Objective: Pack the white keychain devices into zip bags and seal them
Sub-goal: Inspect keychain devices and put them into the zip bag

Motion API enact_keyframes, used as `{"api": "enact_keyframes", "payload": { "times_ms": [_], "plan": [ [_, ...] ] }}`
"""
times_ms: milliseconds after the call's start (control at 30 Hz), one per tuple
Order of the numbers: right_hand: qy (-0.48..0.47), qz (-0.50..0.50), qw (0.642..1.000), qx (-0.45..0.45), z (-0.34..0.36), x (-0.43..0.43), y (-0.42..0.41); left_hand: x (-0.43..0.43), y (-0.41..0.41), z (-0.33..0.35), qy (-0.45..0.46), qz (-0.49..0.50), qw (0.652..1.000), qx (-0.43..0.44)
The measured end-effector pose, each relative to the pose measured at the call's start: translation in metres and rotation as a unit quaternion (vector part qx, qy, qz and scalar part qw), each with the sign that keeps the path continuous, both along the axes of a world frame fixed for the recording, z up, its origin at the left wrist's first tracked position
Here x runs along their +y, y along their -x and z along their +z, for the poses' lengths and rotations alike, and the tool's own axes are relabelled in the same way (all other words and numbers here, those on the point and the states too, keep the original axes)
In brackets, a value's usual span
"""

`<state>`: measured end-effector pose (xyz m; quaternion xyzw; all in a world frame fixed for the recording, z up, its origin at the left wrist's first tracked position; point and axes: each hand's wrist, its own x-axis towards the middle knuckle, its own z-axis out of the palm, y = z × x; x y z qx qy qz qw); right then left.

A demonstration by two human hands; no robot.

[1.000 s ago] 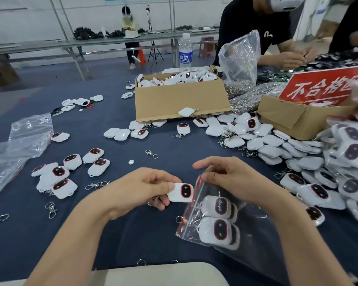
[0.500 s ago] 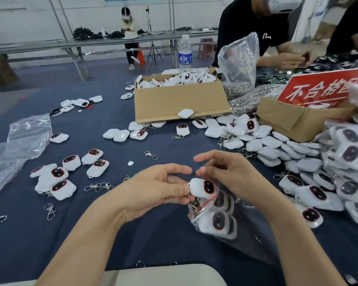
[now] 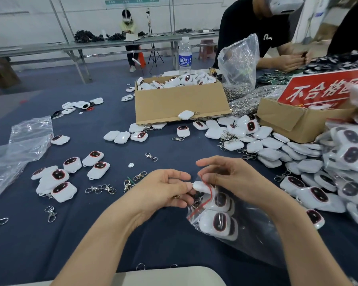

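A clear zip bag with a red seal line lies on the dark blue table in front of me, with several white keychain devices inside. My right hand pinches the bag's mouth open. My left hand holds a white keychain device at its end, the device lying halfway through the mouth. Loose white devices with dark oval faces lie at the left, and a big heap spreads at the right.
An open cardboard box full of devices stands at the middle back, a second box with a red sign at the right. Metal clasps and empty plastic bags lie left. Filled bags pile at far right. People work opposite.
My left hand has carried the device rightward from beside the bag into its mouth. My right hand has kept hold of the opening, and the bag has bunched up a little.
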<state>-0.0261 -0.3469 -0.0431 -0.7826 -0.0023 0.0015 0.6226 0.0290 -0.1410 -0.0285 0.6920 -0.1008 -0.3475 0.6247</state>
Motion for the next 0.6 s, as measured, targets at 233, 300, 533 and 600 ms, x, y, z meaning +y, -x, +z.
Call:
{"api": "enact_keyframes", "payload": {
  "times_ms": [233, 300, 533, 600],
  "plan": [
    [0.019, -0.010, 1.000, -0.007, 0.000, 0.002, -0.002, -0.008, 0.003, -0.007, -0.003, -0.010, 0.999, -0.053],
    [0.038, -0.016, 0.999, -0.014, -0.001, 0.003, -0.004, -0.012, 0.007, -0.008, -0.046, -0.018, 0.991, -0.126],
    [0.074, -0.040, 0.996, -0.030, -0.004, 0.004, -0.005, -0.007, 0.002, -0.016, -0.152, -0.040, 0.957, -0.245],
    [0.084, -0.084, 0.992, -0.047, -0.004, 0.001, -0.007, 0.001, -0.004, -0.015, -0.113, -0.019, 0.972, -0.206]
  ]
}}
